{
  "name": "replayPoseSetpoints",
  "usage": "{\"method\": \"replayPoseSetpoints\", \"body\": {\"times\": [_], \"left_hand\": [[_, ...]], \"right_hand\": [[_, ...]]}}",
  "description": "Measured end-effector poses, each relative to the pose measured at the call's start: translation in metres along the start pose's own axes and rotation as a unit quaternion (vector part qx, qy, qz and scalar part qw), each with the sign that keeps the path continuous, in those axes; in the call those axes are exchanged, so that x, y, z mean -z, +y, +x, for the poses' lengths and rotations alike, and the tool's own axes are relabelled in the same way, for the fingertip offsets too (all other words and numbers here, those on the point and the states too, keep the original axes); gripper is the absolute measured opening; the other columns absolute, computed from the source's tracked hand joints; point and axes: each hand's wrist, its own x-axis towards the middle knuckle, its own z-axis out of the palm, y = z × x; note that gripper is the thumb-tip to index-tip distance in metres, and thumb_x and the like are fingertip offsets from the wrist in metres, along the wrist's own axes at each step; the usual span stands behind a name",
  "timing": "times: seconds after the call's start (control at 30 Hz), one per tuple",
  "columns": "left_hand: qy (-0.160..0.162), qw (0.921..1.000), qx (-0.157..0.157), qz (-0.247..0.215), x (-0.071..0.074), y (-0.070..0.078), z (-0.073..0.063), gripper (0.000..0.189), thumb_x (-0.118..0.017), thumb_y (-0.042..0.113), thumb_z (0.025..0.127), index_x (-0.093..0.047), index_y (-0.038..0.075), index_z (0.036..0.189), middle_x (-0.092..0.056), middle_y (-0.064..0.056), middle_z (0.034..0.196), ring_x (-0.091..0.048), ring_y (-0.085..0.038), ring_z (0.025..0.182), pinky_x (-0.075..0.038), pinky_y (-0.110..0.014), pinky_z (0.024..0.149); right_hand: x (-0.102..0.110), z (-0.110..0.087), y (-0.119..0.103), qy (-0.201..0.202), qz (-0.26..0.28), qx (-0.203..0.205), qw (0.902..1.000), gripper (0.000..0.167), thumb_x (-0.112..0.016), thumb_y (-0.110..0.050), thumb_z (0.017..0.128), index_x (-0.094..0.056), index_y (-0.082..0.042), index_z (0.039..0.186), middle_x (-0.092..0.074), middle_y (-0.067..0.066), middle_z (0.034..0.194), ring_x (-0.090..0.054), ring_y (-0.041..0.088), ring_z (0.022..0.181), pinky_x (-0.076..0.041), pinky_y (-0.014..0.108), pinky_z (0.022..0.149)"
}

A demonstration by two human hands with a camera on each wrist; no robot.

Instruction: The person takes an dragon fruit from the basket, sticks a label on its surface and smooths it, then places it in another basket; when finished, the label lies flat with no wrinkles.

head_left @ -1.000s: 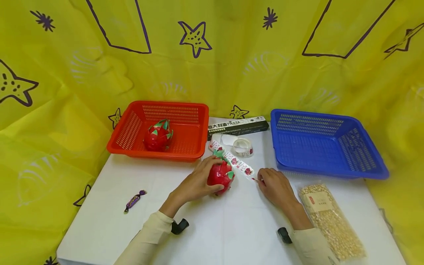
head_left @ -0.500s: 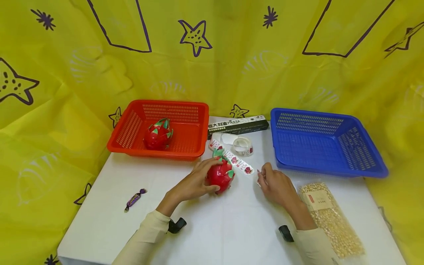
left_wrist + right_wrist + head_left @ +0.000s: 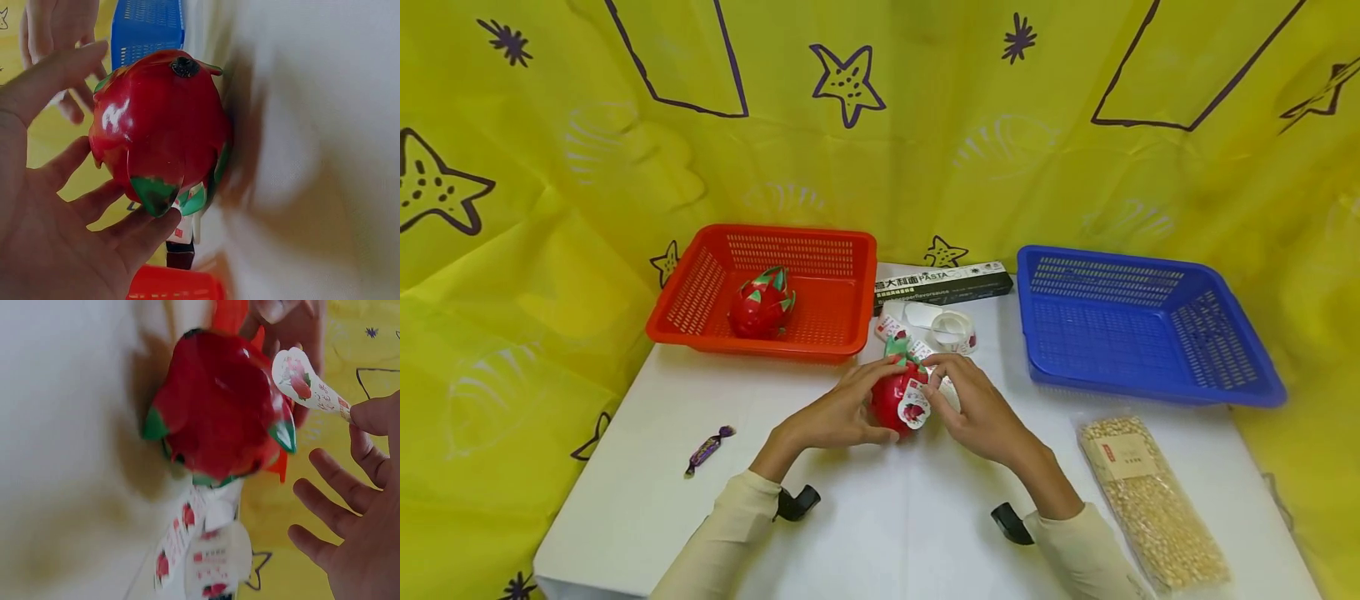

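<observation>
Here, the left hand [image 3: 827,418] curls spread fingers [image 3: 145,242] round the near fruit [image 3: 887,402] on the worktop [image 3: 880,517], left of the blue basket [image 3: 1142,350]. The right hand [image 3: 979,417] pinches a sticker [image 3: 914,408] by the fruit's right side.

- Dragon fruit [image 3: 162,119]: glossy red, rounded, with green-tipped scales and a dark round spot at one end. It lies on its side on the table, green crown pointing away from the person. The left hand [image 3: 838,412] grips it from the left.
- Loose sticker [image 3: 294,375]: white, with red lettering and a red fruit picture on its rounded free end. The right hand [image 3: 977,417] pinches its other end. It overlaps the fruit in view; whether they touch is unclear.
- Sticker roll [image 3: 953,332]: white ring, hole facing up, beyond the fruit.
- Printed sticker strip [image 3: 178,534]: on the table, partly hidden behind the fruit in the head view.
</observation>
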Motion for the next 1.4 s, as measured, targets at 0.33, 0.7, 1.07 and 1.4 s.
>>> {"method": "replayPoseSetpoints", "body": {"times": [0.33, 0.7, 1.07, 1.4], "left_hand": [[0.000, 0.9993, 0.012, -0.034, 0.002, -0.001, 0.002, 0.080, -0.076, 0.032, 0.098, -0.035, 0.022, 0.166, -0.029, -0.001, 0.174, -0.016, -0.032, 0.163, -0.005, -0.066, 0.129], [0.023, 0.9992, 0.009, -0.032, -0.002, -0.012, 0.005, 0.071, -0.077, 0.022, 0.098, -0.043, 0.024, 0.161, -0.036, -0.003, 0.170, -0.025, -0.031, 0.157, -0.009, -0.059, 0.132], [0.070, 0.9962, -0.006, -0.051, -0.013, -0.017, 0.013, 0.042, -0.062, 0.024, 0.108, -0.052, 0.021, 0.149, -0.044, -0.002, 0.160, -0.030, -0.029, 0.151, -0.026, -0.059, 0.124], [0.100, 0.9937, 0.030, -0.041, -0.021, -0.013, 0.022, 0.027, -0.048, 0.027, 0.114, -0.054, 0.019, 0.139, -0.045, -0.007, 0.153, -0.031, -0.030, 0.151, -0.027, -0.058, 0.121]], "right_hand": [[-0.020, 0.015, -0.003, -0.018, -0.046, -0.001, 0.9988, 0.012, -0.066, -0.022, 0.105, -0.056, -0.016, 0.100, -0.060, 0.007, 0.141, -0.051, 0.030, 0.140, -0.038, 0.055, 0.121], [-0.027, 0.021, 0.003, 0.023, -0.083, 0.005, 0.9963, 0.012, -0.070, -0.019, 0.102, -0.061, -0.013, 0.099, -0.061, 0.012, 0.142, -0.051, 0.035, 0.141, -0.039, 0.062, 0.117], [-0.037, 0.022, 0.004, 0.068, -0.098, -0.042, 0.9920, 0.009, -0.069, -0.017, 0.101, -0.063, -0.011, 0.098, -0.064, 0.012, 0.138, -0.058, 0.032, 0.131, -0.049, 0.058, 0.106], [-0.045, 0.007, 0.003, 0.177, -0.127, 0.056, 0.9744, 0.013, -0.085, -0.011, 0.090, -0.081, -0.008, 0.102, -0.074, 0.008, 0.126, -0.064, 0.030, 0.122, -0.052, 0.052, 0.103]]}}
